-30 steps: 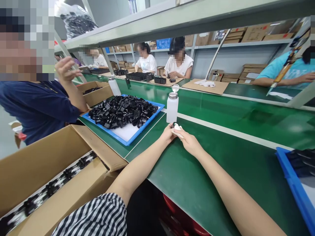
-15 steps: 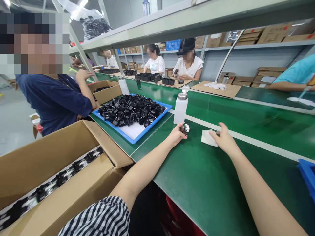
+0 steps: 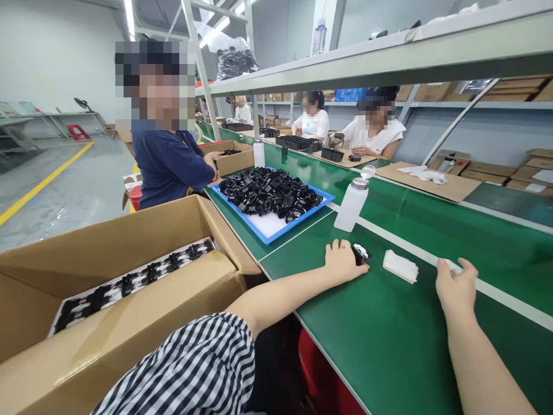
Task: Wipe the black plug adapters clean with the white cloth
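**Head view: left hand on small black part, right hand free beside cloth**

Head view, single frame. Small black part (image 3: 360, 252) with a pale face lies on the green table (image 3: 389, 334), just past the fingertips of the left hand (image 3: 343, 262). Left hand rests palm down on the table, fingers curled round the near side of the part; grip closed lightly on it, part touching the table. Folded white cloth (image 3: 400, 266) lies flat just right of the part, apart from both hands. Right hand (image 3: 454, 288) hovers or rests further right, near the white stripe on the table; fingers bent loosely, grip holds nothing that shows. White dispenser bottle (image 3: 351, 203) stands upright behind the part. Blue tray (image 3: 276, 227) left of the bottle carries a heap of black parts (image 3: 270, 193). Open cardboard box (image 3: 129, 271) at near left holds a row of black parts in a pale liner. Person in a dark blue top (image 3: 166, 164) stands beyond the box.
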Demonstrator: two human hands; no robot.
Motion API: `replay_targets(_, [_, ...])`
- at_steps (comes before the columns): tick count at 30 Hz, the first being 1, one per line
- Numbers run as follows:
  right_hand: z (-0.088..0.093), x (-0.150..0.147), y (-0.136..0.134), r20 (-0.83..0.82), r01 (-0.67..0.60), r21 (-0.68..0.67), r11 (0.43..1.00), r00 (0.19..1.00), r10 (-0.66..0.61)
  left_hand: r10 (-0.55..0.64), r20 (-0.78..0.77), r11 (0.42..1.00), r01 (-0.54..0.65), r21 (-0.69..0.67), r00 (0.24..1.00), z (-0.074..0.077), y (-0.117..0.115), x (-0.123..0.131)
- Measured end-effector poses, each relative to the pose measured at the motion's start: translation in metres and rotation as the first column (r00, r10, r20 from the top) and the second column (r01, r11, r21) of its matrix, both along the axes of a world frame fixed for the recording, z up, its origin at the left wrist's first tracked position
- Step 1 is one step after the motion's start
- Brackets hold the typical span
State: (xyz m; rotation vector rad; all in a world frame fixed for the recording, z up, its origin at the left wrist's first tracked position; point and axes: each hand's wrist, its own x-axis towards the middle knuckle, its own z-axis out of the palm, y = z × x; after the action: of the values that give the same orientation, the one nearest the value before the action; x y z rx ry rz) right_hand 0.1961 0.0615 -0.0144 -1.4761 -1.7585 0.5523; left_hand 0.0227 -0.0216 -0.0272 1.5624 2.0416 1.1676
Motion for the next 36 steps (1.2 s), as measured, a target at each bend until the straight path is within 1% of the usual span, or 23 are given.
replay_targets(2, [0.006,-0.004,-0.005,-0.067,0.165,-0.123,0.979,0.982,-0.174,0.046,-0.047,0.996,-0.049,-0.072,0.998,0.008,-0.007,-0.008])
replay_targets(3, [0.009,-0.006,-0.008,-0.085,0.205,-0.155,0.966,0.972,-0.220,0.064,-0.105,0.991,-0.076,-0.110,0.992,0.014,-0.010,-0.018])
replay_targets(5, [0.014,-0.008,-0.012,-0.116,0.205,-0.147,0.968,0.968,-0.223,0.128,-0.250,0.974,-0.169,-0.151,0.960,0.030,-0.018,-0.048])
replay_targets(6, [0.016,-0.009,-0.013,-0.128,0.208,-0.134,0.969,0.966,-0.225,0.199,-0.312,0.960,-0.249,-0.129,0.929,0.039,-0.021,-0.067])
replay_targets(7, [0.017,-0.010,-0.014,-0.137,0.212,-0.120,0.970,0.964,-0.228,0.312,-0.341,0.922,-0.369,-0.117,0.887,0.046,-0.023,-0.087])
replay_targets(8, [0.018,-0.012,-0.015,-0.148,0.212,-0.102,0.972,0.963,-0.225,0.363,-0.359,0.891,-0.433,-0.136,0.860,0.053,-0.025,-0.107])
replay_targets(11, [0.018,-0.018,-0.013,-0.199,0.153,-0.016,0.988,0.968,-0.153,0.299,-0.369,0.889,-0.397,-0.227,0.880,0.059,-0.028,-0.152])
replay_targets(13, [0.019,-0.026,-0.012,-0.242,0.051,0.050,0.997,0.970,-0.037,0.254,-0.372,0.904,-0.356,-0.238,0.893,0.057,-0.030,-0.165])
replay_targets(16, [0.021,-0.042,-0.012,-0.267,-0.107,0.066,0.992,0.956,0.121,0.241,-0.373,0.929,-0.325,-0.179,0.896,0.058,-0.031,-0.160])
replay_targets(18, [0.023,-0.054,-0.016,-0.255,-0.242,0.022,0.970,0.937,0.239,0.223,-0.364,0.951,-0.283,-0.121,0.904,0.063,-0.028,-0.144])
replay_targets(19, [0.024,-0.060,-0.020,-0.254,-0.324,-0.002,0.946,0.915,0.313,0.181,-0.323,0.970,-0.222,-0.096,0.929,0.067,-0.024,-0.134])
replay_targets(20, [0.025,-0.065,-0.024,-0.264,-0.409,-0.024,0.912,0.882,0.389,0.104,-0.249,0.989,-0.127,-0.079,0.963,0.070,-0.020,-0.122])
replay_targets(21, [0.026,-0.070,-0.028,-0.288,-0.486,-0.040,0.873,0.842,0.455,-0.007,-0.142,0.998,-0.002,-0.067,0.990,0.072,-0.015,-0.110])
replay_targets(22, [0.026,-0.074,-0.031,-0.323,-0.544,-0.044,0.838,0.801,0.503,-0.140,-0.015,0.989,0.139,-0.053,0.990,0.073,-0.009,-0.097])
replay_targets(23, [0.026,-0.077,-0.034,-0.360,-0.581,-0.040,0.813,0.767,0.531,-0.270,0.112,0.961,0.275,-0.034,0.956,0.073,-0.003,-0.084])
replay_targets(24, [0.025,-0.079,-0.036,-0.385,-0.592,-0.031,0.805,0.751,0.537,-0.372,0.217,0.923,0.384,-0.015,0.903,0.072,0.003,-0.073])
replay_targets(25, [0.025,-0.079,-0.037,-0.393,-0.581,-0.019,0.814,0.753,0.528,-0.435,0.284,0.891,0.454,-0.004,0.855,0.069,0.008,-0.064])
replay_targets(26, [0.024,-0.079,-0.037,-0.384,-0.552,-0.010,0.834,0.772,0.506,-0.465,0.322,0.872,0.490,0.007,0.825,0.065,0.013,-0.057])
replay_targets(27, [0.023,-0.078,-0.036,-0.358,-0.508,-0.005,0.862,0.805,0.472,-0.469,0.340,0.870,0.492,0.019,0.815,0.061,0.017,-0.052])
replay_targets(29, [0.021,-0.076,-0.034,-0.269,-0.396,0.006,0.918,0.884,0.383,-0.434,0.337,0.893,0.447,0.041,0.835,0.051,0.023,-0.050])
replay_targets(31, [0.020,-0.075,-0.032,-0.162,-0.308,0.032,0.951,0.937,0.309,-0.417,0.322,0.904,0.426,0.045,0.850,0.040,0.025,-0.053])
replay_targets(34, [0.020,-0.077,-0.034,-0.016,-0.258,0.084,0.962,0.965,0.261,-0.520,0.316,0.836,0.549,-0.003,0.793,0.028,0.025,-0.059])
replay_targets(36, [0.019,-0.079,-0.038,0.068,-0.276,0.117,0.954,0.961,0.270,-0.546,0.280,0.819,0.574,-0.021,0.790,0.024,0.024,-0.060])
